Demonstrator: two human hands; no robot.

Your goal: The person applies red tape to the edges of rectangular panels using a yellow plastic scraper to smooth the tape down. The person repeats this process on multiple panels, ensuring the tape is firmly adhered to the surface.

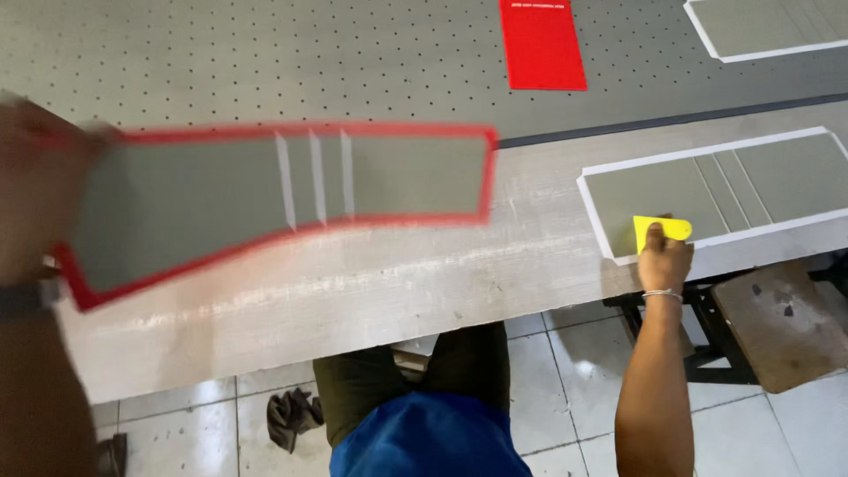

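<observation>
Red-edged grey panel [265, 199] is what your left hand [40, 185] carries: a long flat board, grey on its face with a thin red border all round and three pale lines crossing it near the middle. It hangs tilted in the air above the pale worktop [397, 283], its near end lower at your left and its far end reaching toward the centre of the view. Your left hand has its grip closed on that near end, with the forearm running down the left edge and a dark band at the wrist. Your right hand [662, 256] reaches out at full stretch to the worktop's front edge, gripping a small yellow scraper [661, 230] and pressing it on the corner of a white-edged grey panel [724, 190] that lies flat there. A thin bracelet circles that wrist. The panel in the air is smeared by motion, so its corners and lines are soft, and your left fingers are too blurred to pick apart. Further back, a red sheet [541, 44] and another white-edged panel [768, 26] are cut off by the top edge
</observation>
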